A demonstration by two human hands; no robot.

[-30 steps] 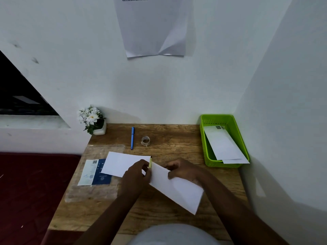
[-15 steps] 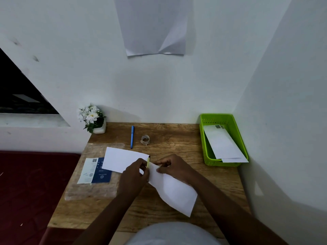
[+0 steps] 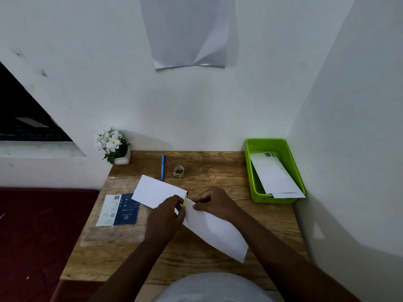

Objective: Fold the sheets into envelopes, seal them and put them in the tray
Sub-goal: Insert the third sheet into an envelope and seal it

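Hands meet mid-desk: left hand (image 3: 165, 211) pinches what may be a yellow strip (image 3: 185, 200), right hand (image 3: 214, 202) grips the envelope (image 3: 214, 232).

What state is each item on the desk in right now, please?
Envelope: flap open, held by both hands.
Left hand: pinching a yellow strip.
Right hand: pinching the envelope's edge.
Green tray: holds envelopes.
Blue pen: lying flat.
Tape roll: untouched.

One head-worn wide-angle view looks forward and down, close over the wooden desk (image 3: 196, 264) (walls behind, right)
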